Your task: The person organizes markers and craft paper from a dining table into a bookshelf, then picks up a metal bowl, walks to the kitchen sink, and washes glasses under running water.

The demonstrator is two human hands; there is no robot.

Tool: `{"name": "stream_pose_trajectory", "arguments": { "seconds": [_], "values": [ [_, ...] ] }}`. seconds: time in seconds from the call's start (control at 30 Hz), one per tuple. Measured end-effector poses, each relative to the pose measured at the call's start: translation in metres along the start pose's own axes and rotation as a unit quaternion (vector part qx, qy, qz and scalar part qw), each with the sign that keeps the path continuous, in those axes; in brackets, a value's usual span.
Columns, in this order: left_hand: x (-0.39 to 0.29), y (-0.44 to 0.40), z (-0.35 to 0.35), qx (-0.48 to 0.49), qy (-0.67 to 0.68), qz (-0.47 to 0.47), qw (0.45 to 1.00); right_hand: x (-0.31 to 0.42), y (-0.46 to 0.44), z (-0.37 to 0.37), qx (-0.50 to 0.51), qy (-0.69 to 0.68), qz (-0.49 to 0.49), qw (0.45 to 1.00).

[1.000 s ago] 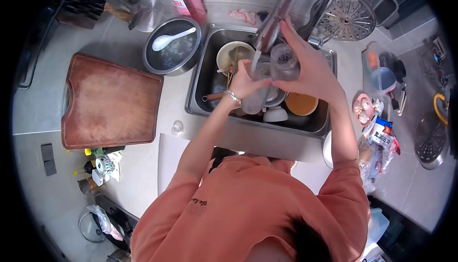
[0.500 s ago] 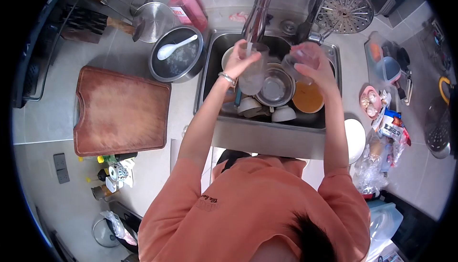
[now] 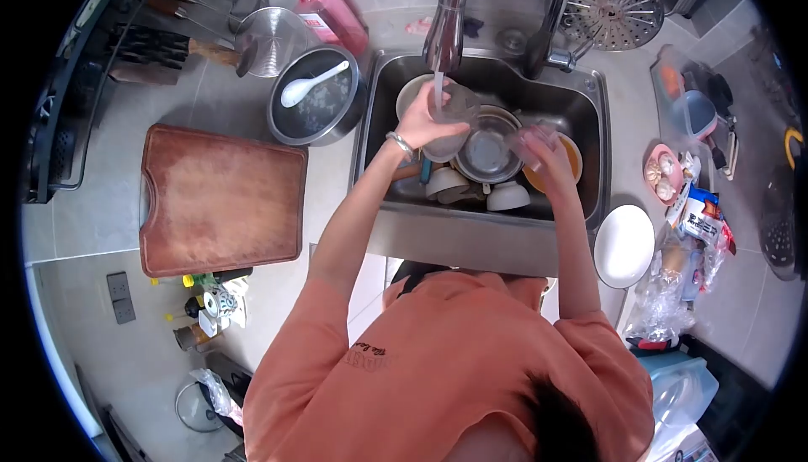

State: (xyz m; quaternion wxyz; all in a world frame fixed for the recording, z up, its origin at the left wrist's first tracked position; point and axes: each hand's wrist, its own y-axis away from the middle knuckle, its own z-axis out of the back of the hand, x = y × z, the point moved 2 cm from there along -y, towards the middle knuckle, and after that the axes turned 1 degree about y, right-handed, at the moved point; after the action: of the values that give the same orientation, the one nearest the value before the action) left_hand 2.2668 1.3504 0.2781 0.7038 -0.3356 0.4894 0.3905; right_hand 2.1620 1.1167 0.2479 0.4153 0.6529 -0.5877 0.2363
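Clear cup (image 3: 455, 108) sits in my left hand (image 3: 423, 124), the fingers and thumb clamped around its side. I hold it over the left half of the sink (image 3: 600, 167), tilted, right beneath the faucet (image 3: 444, 41), and the water (image 3: 438, 89) runs down onto it. My right hand (image 3: 552, 159) is closed about a smaller clear piece (image 3: 530, 144); it is blurred, so I cannot tell whether that is a lid or another cup. My two hands are apart, with a metal pan (image 3: 488, 157) showing between and below them. Near the sink's front wall lies a white bowl (image 3: 508, 197), and under my right hand is a round dish (image 3: 578, 169) with an orange-brown inside, partly hidden. On the desk (image 3: 330, 184) to my left, a white spoon (image 3: 315, 85) lies in a pot (image 3: 338, 132) of cloudy liquid, just beyond a wooden cutting board (image 3: 223, 197). To my right, a white plate (image 3: 624, 246) rests beside the sink, near a pink dish (image 3: 651, 172) of garlic.
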Motion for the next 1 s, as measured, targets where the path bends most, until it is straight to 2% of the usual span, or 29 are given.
{"name": "stream_pose_trajectory", "arguments": {
  "seconds": [0.07, 0.2, 0.27, 0.3, 0.33, 0.37, 0.4, 0.47, 0.53, 0.6, 0.73, 0.83, 0.93, 0.97, 1.0],
  "values": [
    [-0.003, 0.001, 0.003, -0.003, -0.005, 0.075, 0.997, -0.007, -0.006, 0.004, -0.017, 0.007, 0.005, 1.000],
    [0.000, 0.000, 0.006, 0.030, -0.009, 0.139, 0.990, -0.001, 0.000, 0.002, -0.022, 0.013, -0.013, 1.000],
    [-0.004, -0.003, 0.010, 0.040, -0.007, 0.209, 0.977, -0.006, -0.004, 0.009, -0.008, 0.001, -0.001, 1.000],
    [-0.005, -0.007, 0.012, 0.031, -0.079, 0.174, 0.981, -0.011, -0.008, 0.011, -0.009, -0.001, -0.001, 1.000],
    [-0.004, -0.010, 0.015, 0.033, -0.081, 0.175, 0.981, -0.019, -0.013, 0.013, -0.024, -0.062, -0.044, 0.997],
    [0.000, -0.011, 0.017, 0.078, -0.092, 0.261, 0.958, -0.027, -0.019, 0.014, -0.039, -0.123, -0.088, 0.988],
    [-0.002, -0.012, 0.017, 0.122, -0.103, 0.346, 0.925, -0.033, -0.025, 0.011, -0.040, -0.125, -0.088, 0.987],
    [0.017, -0.013, 0.018, 0.128, -0.122, 0.355, 0.918, -0.048, -0.039, -0.005, -0.091, -0.199, -0.179, 0.959],
    [0.018, -0.017, 0.021, 0.132, -0.142, 0.365, 0.911, -0.059, -0.050, -0.022, -0.109, -0.234, -0.198, 0.946],
    [0.010, -0.020, 0.020, 0.251, -0.142, 0.413, 0.864, -0.079, -0.060, -0.031, -0.109, -0.276, -0.247, 0.922],
    [0.010, -0.017, 0.014, 0.177, -0.131, 0.393, 0.893, -0.094, -0.068, -0.041, -0.119, -0.275, -0.246, 0.922],
    [-0.015, -0.026, 0.012, 0.223, -0.144, 0.372, 0.890, -0.096, -0.068, -0.043, -0.113, -0.268, -0.236, 0.927],
    [-0.031, -0.030, 0.008, 0.249, -0.249, 0.320, 0.880, -0.099, -0.072, -0.045, -0.118, -0.279, -0.236, 0.923],
    [-0.013, -0.032, 0.008, 0.221, -0.414, 0.266, 0.842, -0.102, -0.074, -0.048, -0.132, -0.284, -0.245, 0.918],
    [-0.017, -0.034, 0.005, 0.186, -0.567, 0.204, 0.776, -0.106, -0.077, -0.053, -0.146, -0.288, -0.254, 0.912]
  ]
}}
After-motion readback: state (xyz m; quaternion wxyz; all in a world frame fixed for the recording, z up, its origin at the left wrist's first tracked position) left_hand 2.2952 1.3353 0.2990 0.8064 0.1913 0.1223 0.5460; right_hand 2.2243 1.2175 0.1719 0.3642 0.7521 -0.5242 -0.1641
